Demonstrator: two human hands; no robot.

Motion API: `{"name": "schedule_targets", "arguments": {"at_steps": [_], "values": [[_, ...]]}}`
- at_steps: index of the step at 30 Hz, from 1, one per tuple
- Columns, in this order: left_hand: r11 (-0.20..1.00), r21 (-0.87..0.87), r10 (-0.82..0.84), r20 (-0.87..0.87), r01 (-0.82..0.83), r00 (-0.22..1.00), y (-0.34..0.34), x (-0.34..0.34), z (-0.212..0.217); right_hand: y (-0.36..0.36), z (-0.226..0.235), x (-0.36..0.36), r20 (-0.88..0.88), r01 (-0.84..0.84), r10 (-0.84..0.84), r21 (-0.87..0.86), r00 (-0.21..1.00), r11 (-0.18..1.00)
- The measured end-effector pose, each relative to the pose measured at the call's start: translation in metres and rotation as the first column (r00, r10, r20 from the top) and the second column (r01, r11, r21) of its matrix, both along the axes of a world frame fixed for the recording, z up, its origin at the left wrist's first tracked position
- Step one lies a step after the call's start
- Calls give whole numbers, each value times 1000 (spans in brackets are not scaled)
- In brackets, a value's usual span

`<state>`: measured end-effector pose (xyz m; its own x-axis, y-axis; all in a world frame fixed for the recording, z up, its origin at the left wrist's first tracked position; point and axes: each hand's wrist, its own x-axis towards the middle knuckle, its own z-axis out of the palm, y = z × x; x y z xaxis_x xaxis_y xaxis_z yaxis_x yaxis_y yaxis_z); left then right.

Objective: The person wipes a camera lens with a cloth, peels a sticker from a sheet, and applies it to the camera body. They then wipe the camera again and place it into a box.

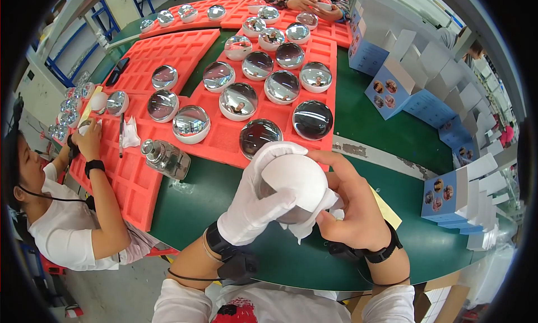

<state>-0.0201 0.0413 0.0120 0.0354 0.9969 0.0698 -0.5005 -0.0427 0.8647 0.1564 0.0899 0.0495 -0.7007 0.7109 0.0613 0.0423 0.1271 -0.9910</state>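
In front of me is a clear glass globe with a rounded white base (301, 178), tilted so the base faces up. My left hand (249, 202), in a white glove, is closed round its left side. My bare right hand (354, 206) pinches a crumpled white cloth (302, 229) against the globe's right and lower side. Part of the clear glass shows below the white base; the rest is hidden by my fingers and the cloth. Just beyond my left hand, a similar globe (260, 137) rests on the red foam tray (221, 146).
Several more globes stand in red foam trays across the green table (386, 127). A glass bottle (168, 159) is at my left. Open blue boxes (445, 195) line the right side. A yellow sheet (385, 208) lies by my right hand. Co-workers' hands (89, 138) are at left and far side.
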Motion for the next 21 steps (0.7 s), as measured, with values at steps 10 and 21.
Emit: {"name": "schedule_targets", "arguments": {"at_steps": [10,21], "values": [[1000,3,-20,55,20,998,5,0,3,7,6,2,14,-42,42,16,999,999],[985,159,105,-299,-59,949,-7,7,3,-3,4,1,88,-15,16,-12,996,1000]]}}
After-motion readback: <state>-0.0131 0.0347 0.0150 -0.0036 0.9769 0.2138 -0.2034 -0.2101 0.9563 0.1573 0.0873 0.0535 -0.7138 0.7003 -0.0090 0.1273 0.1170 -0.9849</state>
